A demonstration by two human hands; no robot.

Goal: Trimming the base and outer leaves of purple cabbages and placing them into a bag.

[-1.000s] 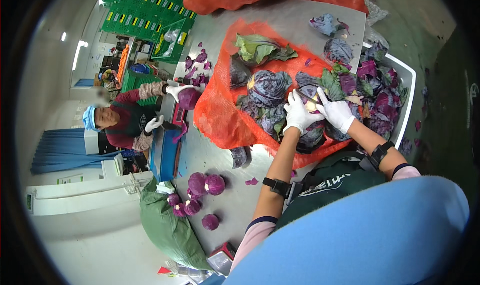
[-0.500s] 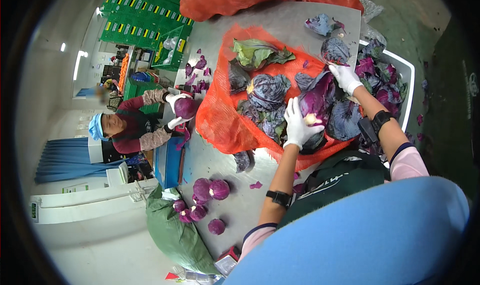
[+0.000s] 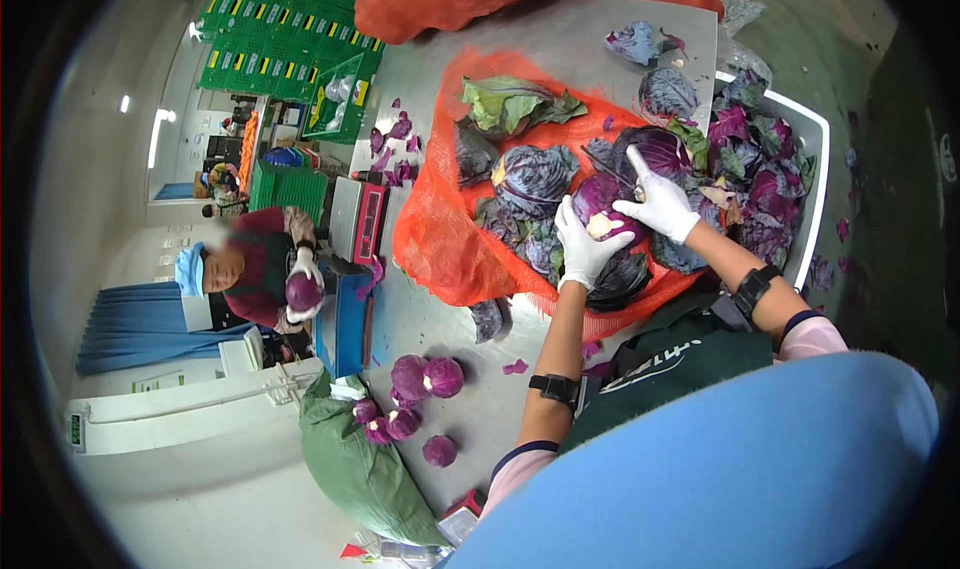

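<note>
Seen from the head camera: left hand [image 3: 585, 247] in a white glove, cupped under a red cabbage [image 3: 603, 209] with its pale cut stem facing up, held just above the orange mesh sack [image 3: 440, 244] spread open on the grey table [image 3: 560, 49]; right hand [image 3: 658, 204], also white-gloved, closed around a knife [image 3: 612, 172] with the forefinger stretched along it, resting on the same cabbage. Around them, more dark cabbages in the sack, loose purple leaves [image 3: 760, 184] heaped in a white-rimmed bin [image 3: 822, 184] on the right, trimmed cabbages [image 3: 425, 377] beside a green sack [image 3: 350, 469] lower left. Farther left, a co-worker [image 3: 255, 269] in a blue cap holding a cabbage at a blue scale [image 3: 345, 314], green crates [image 3: 285, 39] with yellow labels stacked behind.
</note>
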